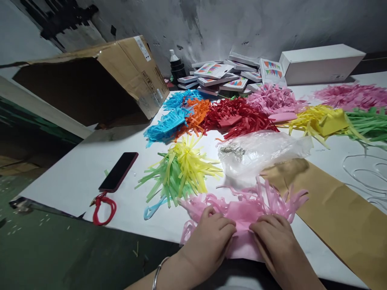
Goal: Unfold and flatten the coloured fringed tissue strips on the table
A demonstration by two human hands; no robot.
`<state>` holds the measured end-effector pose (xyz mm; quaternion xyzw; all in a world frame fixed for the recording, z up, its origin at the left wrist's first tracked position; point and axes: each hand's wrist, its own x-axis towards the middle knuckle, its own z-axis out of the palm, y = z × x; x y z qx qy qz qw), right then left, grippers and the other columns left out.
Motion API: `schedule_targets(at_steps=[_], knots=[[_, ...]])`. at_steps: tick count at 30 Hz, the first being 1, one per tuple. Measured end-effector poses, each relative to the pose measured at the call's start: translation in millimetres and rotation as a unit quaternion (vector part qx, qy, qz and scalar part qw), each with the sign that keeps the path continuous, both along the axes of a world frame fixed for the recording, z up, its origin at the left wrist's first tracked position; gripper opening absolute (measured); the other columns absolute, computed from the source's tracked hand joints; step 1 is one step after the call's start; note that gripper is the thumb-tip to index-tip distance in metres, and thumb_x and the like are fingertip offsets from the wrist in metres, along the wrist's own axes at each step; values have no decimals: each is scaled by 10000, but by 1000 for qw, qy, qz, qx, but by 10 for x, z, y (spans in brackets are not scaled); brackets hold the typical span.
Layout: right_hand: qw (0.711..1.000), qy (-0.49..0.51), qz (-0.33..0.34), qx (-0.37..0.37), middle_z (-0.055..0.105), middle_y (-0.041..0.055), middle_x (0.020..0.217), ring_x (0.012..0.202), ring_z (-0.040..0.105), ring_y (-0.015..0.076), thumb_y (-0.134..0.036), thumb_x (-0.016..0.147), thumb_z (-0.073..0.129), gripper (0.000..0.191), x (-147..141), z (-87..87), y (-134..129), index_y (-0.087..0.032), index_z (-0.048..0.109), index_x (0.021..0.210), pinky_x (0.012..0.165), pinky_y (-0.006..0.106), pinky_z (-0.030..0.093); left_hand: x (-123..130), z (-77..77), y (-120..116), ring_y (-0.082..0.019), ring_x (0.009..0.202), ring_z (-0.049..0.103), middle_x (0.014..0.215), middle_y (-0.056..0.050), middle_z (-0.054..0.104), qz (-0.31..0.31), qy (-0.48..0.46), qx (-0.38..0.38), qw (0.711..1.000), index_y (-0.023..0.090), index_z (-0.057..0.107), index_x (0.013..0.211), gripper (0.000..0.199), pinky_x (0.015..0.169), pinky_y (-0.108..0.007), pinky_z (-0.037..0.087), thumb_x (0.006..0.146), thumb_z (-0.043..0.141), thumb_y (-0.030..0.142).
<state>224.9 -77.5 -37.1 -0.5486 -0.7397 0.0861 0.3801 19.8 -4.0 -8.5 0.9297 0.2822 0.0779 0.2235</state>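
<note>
A pink tissue-paper tassel (243, 213) lies at the table's front edge, its cut strips fanned out to the left, the right and away from me. My left hand (213, 233) grips the plain middle of the paper from the left, fingers bent and pressed together. On the other side my right hand (272, 237) pinches the same pink band. Part of the sheet hangs below the hands toward the edge. Just beyond, a yellow tassel (190, 161) lies on a green tassel (171, 177), with a light blue loop (154, 209) near them.
Left stand a phone (119, 171) with a red cord (104, 211) and an open cardboard box (127, 76). Behind are red tassels (236, 117), flat boxes (214, 70) and a white box (320, 64). A plastic bag (266, 153) and brown paper (326, 205) lie right.
</note>
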Motion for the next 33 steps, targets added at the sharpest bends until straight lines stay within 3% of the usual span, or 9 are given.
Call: schedule_targets(at_steps=[4,9,13,16,21,24,26,28,33], knots=[[995,-59,-74,-23,590,-9,670,673,543,179,-222,1058,394,355,17,-34,141,-224,580,756,747,328,356,132,59,174,-182,722,642,801,-20,733,46,68,-18,996,195,664,860,237,772,-334,446,1001,477,158],[987,-116,-104,-35,563,-3,612,579,499,187,-241,1043,422,358,15,-40,389,-231,528,702,636,331,316,319,58,378,-223,637,651,723,-71,731,110,162,9,981,170,678,757,288,633,-318,434,989,514,222],[983,-130,-127,-5,675,92,874,851,603,252,-171,1015,433,220,9,37,385,-173,639,940,816,391,393,358,32,421,-248,628,674,696,-89,732,122,170,16,978,166,693,750,310,612,-324,431,986,506,239],[988,-119,-71,69,699,119,1045,1042,605,270,-112,997,429,242,20,48,277,-157,660,1053,989,457,356,360,10,430,-256,628,682,685,-89,726,123,167,15,978,169,690,740,313,609,-328,436,979,503,248],[984,-159,11,77,721,76,960,1036,625,235,-63,961,446,266,28,-102,193,-150,691,1015,1100,470,295,331,-15,463,-256,607,663,664,-81,706,135,153,13,979,173,685,766,309,593,-332,440,986,482,248],[984,-160,8,81,703,70,903,1006,624,229,-49,953,444,265,32,-179,219,-150,688,943,1099,472,301,265,30,420,-268,765,683,843,-95,739,157,120,33,980,164,673,1053,233,679,-364,472,977,453,158],[988,-135,-5,80,684,52,852,979,621,214,-62,965,449,257,32,-188,236,-166,673,891,1067,448,316,213,70,345,-295,998,654,1096,-131,721,141,49,84,985,176,599,1236,303,860,-453,469,952,498,147],[991,-107,-25,76,674,37,829,962,614,201,-90,982,455,250,26,-169,242,-180,657,866,1035,428,321,176,79,259,-310,1140,584,1247,-134,669,85,-16,142,986,189,586,1244,313,1011,-533,382,933,559,163],[996,-79,-16,39,670,34,852,946,592,206,-163,978,488,192,-1,-110,229,-198,641,867,1030,437,305,176,-101,191,-261,1012,598,1057,-79,706,-13,18,192,981,170,632,1006,95,1040,-537,333,945,575,124]])
